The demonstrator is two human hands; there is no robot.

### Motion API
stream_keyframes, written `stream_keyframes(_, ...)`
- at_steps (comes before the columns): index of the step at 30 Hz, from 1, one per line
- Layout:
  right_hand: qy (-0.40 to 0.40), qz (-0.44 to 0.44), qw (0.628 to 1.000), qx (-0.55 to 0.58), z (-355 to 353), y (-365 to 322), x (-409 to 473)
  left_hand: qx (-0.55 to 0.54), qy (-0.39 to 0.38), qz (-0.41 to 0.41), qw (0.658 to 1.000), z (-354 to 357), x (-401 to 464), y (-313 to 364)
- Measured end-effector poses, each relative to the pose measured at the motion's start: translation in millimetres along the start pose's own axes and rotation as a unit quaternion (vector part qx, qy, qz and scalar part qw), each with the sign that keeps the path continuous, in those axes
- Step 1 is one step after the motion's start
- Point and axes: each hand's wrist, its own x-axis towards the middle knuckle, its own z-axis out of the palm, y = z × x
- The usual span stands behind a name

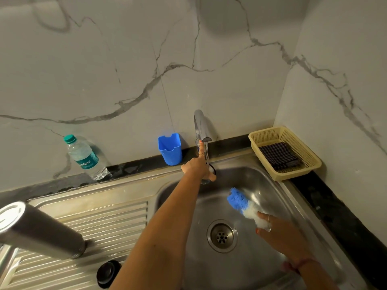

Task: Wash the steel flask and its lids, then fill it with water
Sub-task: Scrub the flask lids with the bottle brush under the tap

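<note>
The steel flask [39,229] stands on the ribbed drainboard at the left, seen from above, with a steel cap on top. A black lid [107,273] lies on the drainboard near the front edge. My left hand [199,166] reaches to the chrome tap [201,127], its index finger straight and touching the tap's lever. A thin stream of water runs from the spout into the sink [272,185]. Over the basin, my right hand [278,229] grips a blue and white bottle brush [243,203] near its bristles.
A plastic water bottle [84,158] and a blue plastic holder [170,149] stand on the black ledge behind the sink. A beige basket [303,170] holding a checked cloth sits at the back right corner. The drain [222,235] is in the basin's middle.
</note>
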Motion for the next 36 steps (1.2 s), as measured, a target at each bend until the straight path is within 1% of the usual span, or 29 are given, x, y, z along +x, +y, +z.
stream_keyframes(5, -0.003, 0.001, 1.000, -0.006, -1, -6, 1, 0.002, -0.008, 0.004, 1.000, 2, -1, -3)
stream_keyframes(14, -0.012, -0.003, 1.000, -0.004, -5, -6, -2, 0.010, 0.005, 0.010, 1.000, 4, 1, -4)
stream_keyframes(17, -0.016, -0.003, 1.000, -0.003, -4, -6, -3, 0.004, 0.015, 0.016, 1.000, 7, 3, -4)
stream_keyframes(22, -0.019, -0.003, 1.000, 0.007, -5, -8, -4, -0.013, 0.008, 0.021, 1.000, 10, 11, -7)
stream_keyframes(24, -0.020, -0.003, 1.000, 0.015, -8, -8, -3, -0.052, -0.004, 0.040, 0.998, 11, 14, -11)
stream_keyframes(26, -0.018, 0.000, 0.999, 0.034, -12, -7, -1, -0.097, -0.012, 0.079, 0.992, 14, 12, -18)
stream_keyframes(29, -0.012, -0.001, 0.998, 0.068, -23, -5, 1, -0.201, -0.008, 0.122, 0.972, 26, 0, -29)
stream_keyframes(33, -0.019, 0.013, 0.991, 0.135, -42, -6, 0, -0.337, 0.014, 0.090, 0.937, 53, -18, -48)
stream_keyframes(36, -0.051, 0.021, 0.978, 0.201, -58, -7, 2, -0.449, 0.020, 0.049, 0.892, 68, -30, -58)
